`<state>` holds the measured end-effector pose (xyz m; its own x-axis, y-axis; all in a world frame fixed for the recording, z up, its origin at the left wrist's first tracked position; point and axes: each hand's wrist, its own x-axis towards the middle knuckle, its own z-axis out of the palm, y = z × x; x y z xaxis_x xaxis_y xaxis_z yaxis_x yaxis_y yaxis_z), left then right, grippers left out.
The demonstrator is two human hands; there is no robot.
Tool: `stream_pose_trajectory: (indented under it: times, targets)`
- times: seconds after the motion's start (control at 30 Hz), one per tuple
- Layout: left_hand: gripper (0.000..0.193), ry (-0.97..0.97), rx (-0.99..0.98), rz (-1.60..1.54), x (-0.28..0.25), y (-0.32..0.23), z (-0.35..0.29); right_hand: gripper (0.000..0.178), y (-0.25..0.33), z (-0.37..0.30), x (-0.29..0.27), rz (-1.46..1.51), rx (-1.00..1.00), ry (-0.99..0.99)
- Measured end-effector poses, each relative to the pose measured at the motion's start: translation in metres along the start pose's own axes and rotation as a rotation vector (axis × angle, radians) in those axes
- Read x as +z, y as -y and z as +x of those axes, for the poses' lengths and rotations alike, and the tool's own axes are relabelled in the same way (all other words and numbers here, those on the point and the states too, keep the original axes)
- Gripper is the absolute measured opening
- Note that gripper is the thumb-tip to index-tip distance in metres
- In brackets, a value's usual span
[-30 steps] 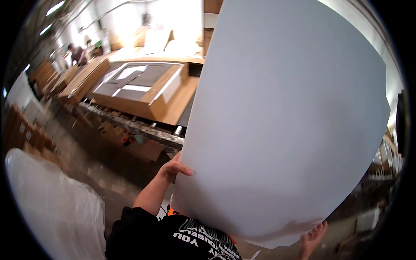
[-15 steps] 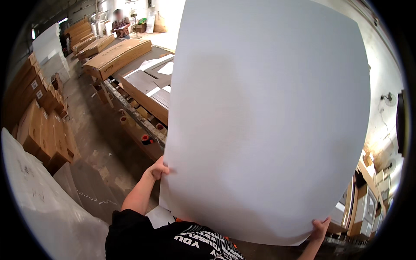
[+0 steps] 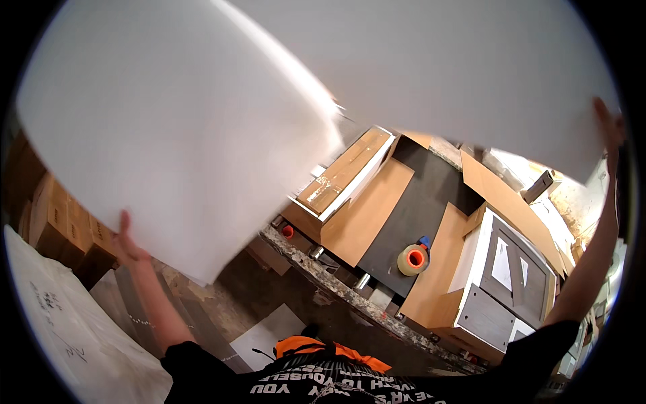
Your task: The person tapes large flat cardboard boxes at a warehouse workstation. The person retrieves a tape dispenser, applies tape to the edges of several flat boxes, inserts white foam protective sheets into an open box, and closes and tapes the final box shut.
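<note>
Pale, thin sheeting spans the upper part of the view, parted by a bright curved edge. Whether it is two sheets or one bent sheet I cannot tell. My left hand (image 3: 131, 244) grips the lower left edge of the white sheet (image 3: 161, 141), thumb on its face and fingers hidden behind. Raised at the far right, my right hand (image 3: 608, 128) grips the right edge of the greyish part of the sheeting (image 3: 464, 74). Below it on the line, a tape dispenser (image 3: 413, 258) with a blue part lies on a dark panel (image 3: 390, 246).
An open carton (image 3: 353, 188) and another holding grey-fronted white furniture panels (image 3: 501, 269) lie on a roller line with a worn metal edge (image 3: 330, 296). Brown cartons (image 3: 67, 222) and a plastic-wrapped stack (image 3: 60, 316) stand at left. A pale board (image 3: 269, 337) lies on the floor.
My view has swung right toward the line. My hands have spread wide apart, the right one rising. The single broad sheet face now shows as two parts with a gap below.
</note>
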<state>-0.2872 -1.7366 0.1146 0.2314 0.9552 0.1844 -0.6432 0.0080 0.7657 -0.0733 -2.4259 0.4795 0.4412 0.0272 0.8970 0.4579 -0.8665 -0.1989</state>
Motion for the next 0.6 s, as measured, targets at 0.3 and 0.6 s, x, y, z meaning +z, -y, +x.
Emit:
stream_pose_trajectory:
  times: [0.3,0.6]
  targets:
    - [0.04,-0.438,0.724,0.178,0.029,-0.115,0.05,0.059,0.12,-0.125,0.311,-0.169,-0.7,-0.196]
    - [0.03,-0.527,0.873,0.097,0.006,-0.142,0.032,0.054,0.223,-0.308,0.495,-0.125,-0.597,0.599]
